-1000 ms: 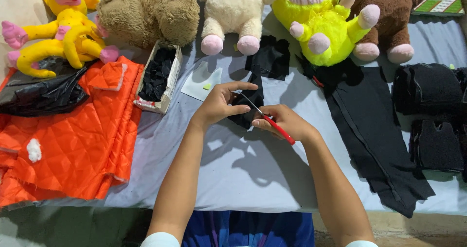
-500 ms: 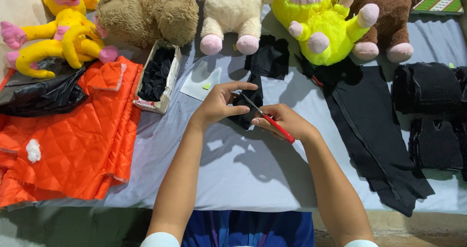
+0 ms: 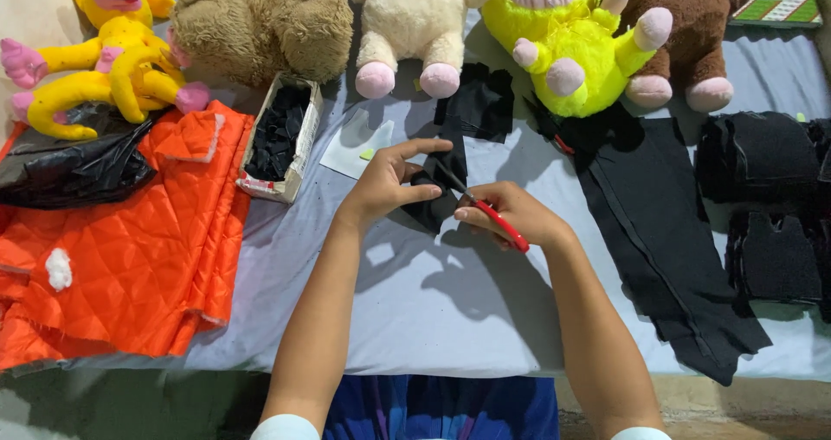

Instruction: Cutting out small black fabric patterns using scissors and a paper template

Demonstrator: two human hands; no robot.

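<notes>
My left hand (image 3: pixel 388 183) pinches a small piece of black fabric (image 3: pixel 437 206) over the grey-blue table cover. My right hand (image 3: pixel 511 213) grips red-handled scissors (image 3: pixel 495 219), whose blades point up-left into the black fabric between the two hands. Both hands meet near the table's middle, just below a larger black fabric scrap (image 3: pixel 476 102).
Plush toys line the back: yellow (image 3: pixel 112 59), brown (image 3: pixel 260 24), cream (image 3: pixel 415 24), yellow-green (image 3: pixel 563 50), dark brown (image 3: pixel 692 33). A cardboard box of black pieces (image 3: pixel 279 137), orange quilted fabric (image 3: pixel 121 241), a black plastic bag (image 3: pixel 69 167), a long black fabric strip (image 3: pixel 666 241) and black stacks (image 3: pixel 770 197) surround the hands.
Both hands stay in nearly the same place; the scissors shift slightly against the black fabric. Nothing else has moved.
</notes>
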